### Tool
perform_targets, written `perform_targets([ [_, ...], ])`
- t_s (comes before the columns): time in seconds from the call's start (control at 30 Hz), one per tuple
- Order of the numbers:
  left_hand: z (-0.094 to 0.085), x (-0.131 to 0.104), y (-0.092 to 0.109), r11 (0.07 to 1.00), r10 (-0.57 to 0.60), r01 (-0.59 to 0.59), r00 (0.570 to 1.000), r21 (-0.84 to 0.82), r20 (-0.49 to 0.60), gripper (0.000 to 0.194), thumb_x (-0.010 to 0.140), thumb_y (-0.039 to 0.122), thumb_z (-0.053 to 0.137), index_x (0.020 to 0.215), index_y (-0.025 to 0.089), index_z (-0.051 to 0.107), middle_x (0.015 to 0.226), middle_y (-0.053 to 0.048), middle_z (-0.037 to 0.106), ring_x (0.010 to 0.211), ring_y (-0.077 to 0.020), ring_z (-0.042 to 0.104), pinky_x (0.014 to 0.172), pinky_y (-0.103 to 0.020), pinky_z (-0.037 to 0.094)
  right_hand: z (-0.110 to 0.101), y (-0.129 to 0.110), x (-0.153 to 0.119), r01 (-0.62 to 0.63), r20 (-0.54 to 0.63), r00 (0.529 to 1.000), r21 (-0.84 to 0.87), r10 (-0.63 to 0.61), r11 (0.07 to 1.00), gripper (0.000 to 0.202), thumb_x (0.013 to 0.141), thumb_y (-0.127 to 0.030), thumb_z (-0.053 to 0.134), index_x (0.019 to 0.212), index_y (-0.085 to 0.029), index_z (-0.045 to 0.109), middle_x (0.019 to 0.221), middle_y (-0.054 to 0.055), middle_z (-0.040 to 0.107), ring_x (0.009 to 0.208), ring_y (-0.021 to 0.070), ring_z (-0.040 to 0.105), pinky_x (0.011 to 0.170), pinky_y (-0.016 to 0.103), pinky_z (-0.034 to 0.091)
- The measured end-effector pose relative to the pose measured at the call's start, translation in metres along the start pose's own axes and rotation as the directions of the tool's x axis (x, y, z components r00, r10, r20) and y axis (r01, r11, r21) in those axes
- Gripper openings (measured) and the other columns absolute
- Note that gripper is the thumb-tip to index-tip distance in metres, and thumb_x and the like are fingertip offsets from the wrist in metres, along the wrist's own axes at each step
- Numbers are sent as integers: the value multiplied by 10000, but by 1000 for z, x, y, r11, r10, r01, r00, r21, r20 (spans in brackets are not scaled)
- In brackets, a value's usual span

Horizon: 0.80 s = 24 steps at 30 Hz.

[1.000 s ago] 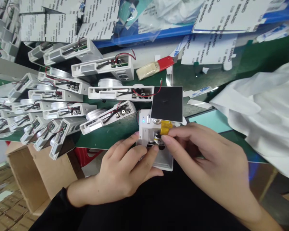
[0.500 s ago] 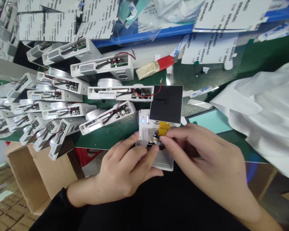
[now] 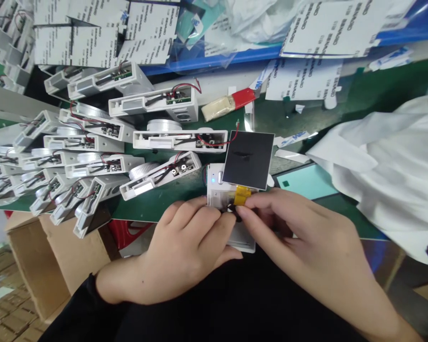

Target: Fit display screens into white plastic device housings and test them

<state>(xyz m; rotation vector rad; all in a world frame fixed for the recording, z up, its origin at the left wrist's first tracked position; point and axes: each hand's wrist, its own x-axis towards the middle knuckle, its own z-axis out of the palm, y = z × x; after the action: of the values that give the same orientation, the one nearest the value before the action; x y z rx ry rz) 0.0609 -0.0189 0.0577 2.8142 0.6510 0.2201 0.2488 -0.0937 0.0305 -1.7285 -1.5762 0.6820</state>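
A white device housing (image 3: pixel 244 242) with a small blue light lies at the table's front edge. From it a yellow-orange ribbon cable (image 3: pixel 242 195) runs up to a dark flat screen panel (image 3: pixel 248 159), which rests tilted over the housing's far end. My right hand (image 3: pixel 306 237) pinches the lower end of the ribbon cable between thumb and forefinger. My left hand (image 3: pixel 189 247) is curled round the housing's left side, its forefinger pressing inside near the cable's end. The fingertips hide the spot where the cable meets the housing.
Several similar white housings (image 3: pixel 180 140) with red and black wires stand on the left. Behind lies a brush-like tool with a red band (image 3: pixel 243 98). White crumpled cloth (image 3: pixel 385 166) and a pale green sheet (image 3: pixel 306 182) are on the right. A cardboard box (image 3: pixel 32 256) sits below left.
My left fingers have curled in more and the forefinger is bent closer to the cable's end. The screen panel has tilted slightly. My right hand keeps its pinch.
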Motion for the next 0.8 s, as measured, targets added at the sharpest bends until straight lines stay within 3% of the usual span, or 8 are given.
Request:
perform_targets([
  [0.2, 12, -10, -3, 1000, 24, -24, 991, 1, -130, 375, 1048, 481, 588, 1165, 151, 722, 845, -17, 701, 985, -233, 741, 827, -345, 575, -5, 1, 3, 84, 33, 996, -161, -80, 983, 128, 1033, -215, 570, 928, -184, 638, 770, 6, 736, 564, 171, 694, 493, 305, 522],
  [0.33, 18, -14, -5, 999, 24, -29, 985, -26, -171, 366, 1036, 478, 613, 1175, 161, 731, 828, -4, 698, 992, -230, 751, 848, -336, 597, -7, -1, 6, 78, 27, 997, -189, -74, 979, 157, 1052, -235, 553, 928, -191, 639, 762, 9, 741, 563, 168, 699, 493, 293, 521],
  [0.57, 17, -15, -4, 999, 14, -22, 986, -44, -164, 401, 1025, 501, 614, 1185, 151, 728, 846, -5, 695, 1002, -224, 742, 877, -326, 609, -7, -3, 5, 41, 19, 999, -160, -39, 986, 153, 1050, -223, 569, 929, -186, 654, 774, -1, 735, 581, 142, 691, 507, 264, 505],
  [0.7, 12, -10, -2, 1000, -15, 12, 994, -28, -106, 394, 1067, 485, 536, 1172, 153, 721, 857, -23, 699, 979, -220, 739, 822, -329, 598, -4, -5, 1, 35, -4, 999, -162, -36, 986, 123, 1053, -228, 599, 958, -183, 664, 805, -2, 741, 678, 130, 728, 566, 233, 515],
  [0.8, 8, -7, -2, 998, -28, 25, 998, -55, -61, 380, 1063, 466, 557, 1170, 141, 722, 874, -38, 713, 978, -220, 737, 837, -328, 604, 0, -4, -4, -13, -69, 998, -170, 1, 985, 109, 1044, -258, 638, 973, -178, 658, 767, -5, 716, 632, 111, 693, 559, 224, 501],
])
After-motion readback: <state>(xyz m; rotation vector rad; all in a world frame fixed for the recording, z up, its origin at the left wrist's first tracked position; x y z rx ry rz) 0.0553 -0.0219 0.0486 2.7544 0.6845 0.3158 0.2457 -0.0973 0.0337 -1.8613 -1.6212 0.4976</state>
